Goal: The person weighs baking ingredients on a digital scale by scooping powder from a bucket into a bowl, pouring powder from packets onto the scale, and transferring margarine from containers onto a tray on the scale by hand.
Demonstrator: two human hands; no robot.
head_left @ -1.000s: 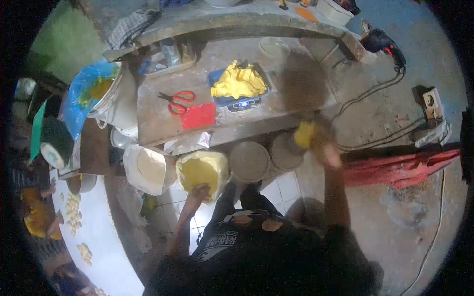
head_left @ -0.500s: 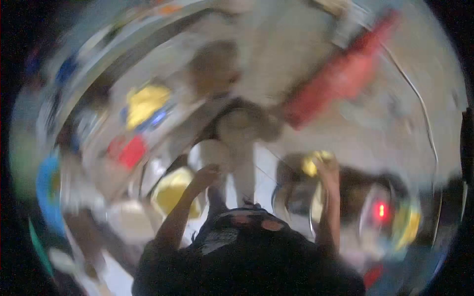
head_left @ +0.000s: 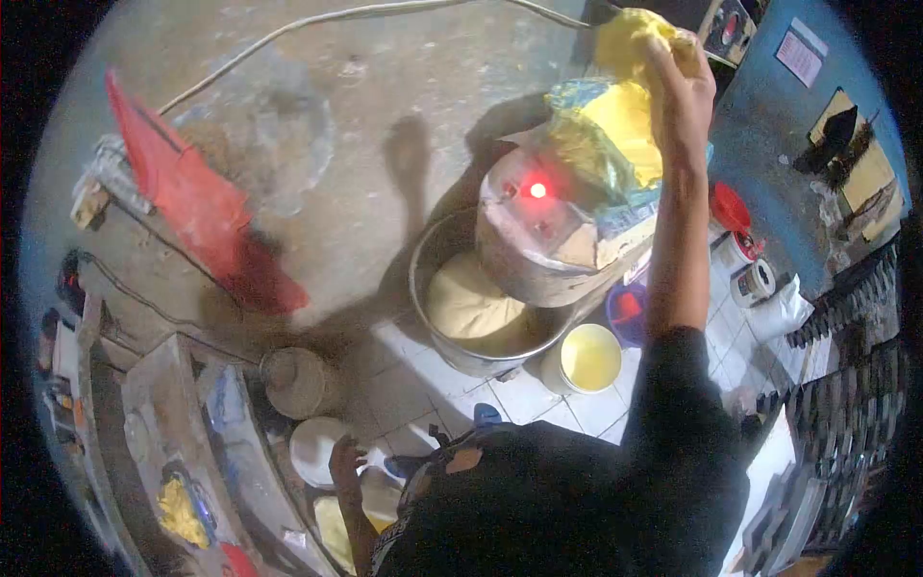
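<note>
My right hand (head_left: 685, 72) is stretched far out at the upper right, its fingers closed on a soft yellow lump (head_left: 630, 40) that looks like margarine. Just below it, a crumpled clear plastic bag (head_left: 577, 144) holds a bigger yellow block (head_left: 627, 120) on top of the mixer head (head_left: 538, 250), where a red light glows. Under that head, the large metal bowl (head_left: 420, 288) contains pale dough (head_left: 471, 303). Low on the left, my left hand (head_left: 346, 462) hangs with loosely bent fingers apart, nothing visible in it, beside a round white lid or bucket (head_left: 312, 447).
A white bucket of yellow contents (head_left: 588, 358) stands on the tiles near the bowl. Wooden shelving or a trough (head_left: 183, 413) runs along the left. A red sheet-like object (head_left: 197, 202) leans near the wall, and a cable (head_left: 288, 29) crosses it. Stacked dark trays (head_left: 846, 404) fill the right side.
My view has swung toward the mixer and sharpened. My right hand, holding the yellow lump, has reached outward past the mixer head. My left hand stays low at my side.
</note>
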